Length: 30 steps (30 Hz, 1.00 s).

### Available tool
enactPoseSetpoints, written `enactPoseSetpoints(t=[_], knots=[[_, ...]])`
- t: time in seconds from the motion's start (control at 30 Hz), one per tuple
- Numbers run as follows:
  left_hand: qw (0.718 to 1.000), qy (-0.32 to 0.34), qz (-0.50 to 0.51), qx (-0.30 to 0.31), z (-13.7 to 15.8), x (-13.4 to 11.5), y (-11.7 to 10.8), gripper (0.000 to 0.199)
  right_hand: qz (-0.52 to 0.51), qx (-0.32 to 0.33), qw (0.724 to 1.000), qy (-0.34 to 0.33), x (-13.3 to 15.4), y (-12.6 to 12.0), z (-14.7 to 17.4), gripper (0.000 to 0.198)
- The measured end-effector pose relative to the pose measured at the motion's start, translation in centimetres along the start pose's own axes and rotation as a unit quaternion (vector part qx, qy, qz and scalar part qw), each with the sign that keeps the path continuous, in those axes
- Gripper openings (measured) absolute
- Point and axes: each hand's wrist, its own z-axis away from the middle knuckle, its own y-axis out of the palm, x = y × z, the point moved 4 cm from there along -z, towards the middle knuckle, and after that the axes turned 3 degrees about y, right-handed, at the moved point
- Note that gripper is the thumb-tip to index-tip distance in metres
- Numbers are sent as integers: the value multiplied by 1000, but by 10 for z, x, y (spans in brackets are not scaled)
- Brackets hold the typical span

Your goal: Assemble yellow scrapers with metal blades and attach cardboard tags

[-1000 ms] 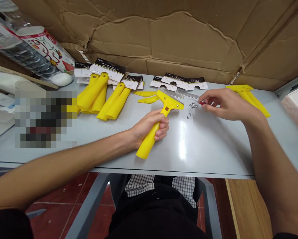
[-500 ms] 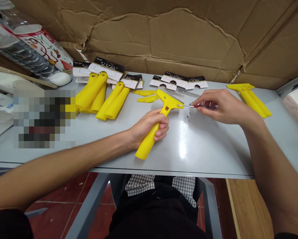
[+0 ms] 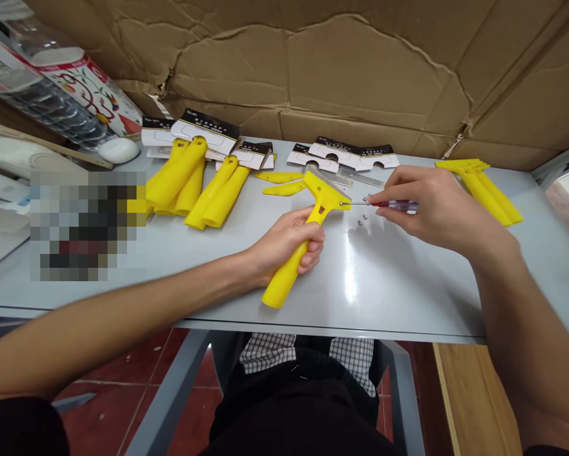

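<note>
My left hand [image 3: 291, 244] is wrapped round the handle of a yellow scraper [image 3: 284, 285], whose wide head points away from me. A metal blade edge shows along that head. Between the fingertips of my right hand [image 3: 436, 202] is a screwdriver [image 3: 383, 204] with a clear and red handle. Its thin shaft lies nearly level, and the tip touches the right end of the scraper head at a small screw. Several loose screws [image 3: 362, 220] lie on the table below the shaft. Two yellow blade covers [image 3: 284, 189] and bare metal blades [image 3: 360, 178] sit behind the head.
Several yellow scraper handles [image 3: 222, 196] with black-and-white cards [image 3: 206, 132] lie at the back left. More cards [image 3: 353, 154] stand behind the blades. Yellow scraper parts [image 3: 486, 190] rest at the right. A bottle [image 3: 56, 101] and a paper cup [image 3: 94, 88] are far left, by a cardboard wall [image 3: 360, 76].
The scraper and my left hand have shifted very slightly in view. My right hand has turned a little on the screwdriver, whose tip stays at the scraper head.
</note>
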Motion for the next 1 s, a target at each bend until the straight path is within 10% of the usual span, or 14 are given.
enactPoseSetpoints(t=[0.3, 1.0], knots=[[1000, -10, -8, -3, -1, 2, 0, 27, -59, -110, 991, -51, 27, -6, 3, 11], [1000, 1, 27, 5, -4, 3, 0, 27, -95, -75, 992, -28, 31, -5, 5, 20]])
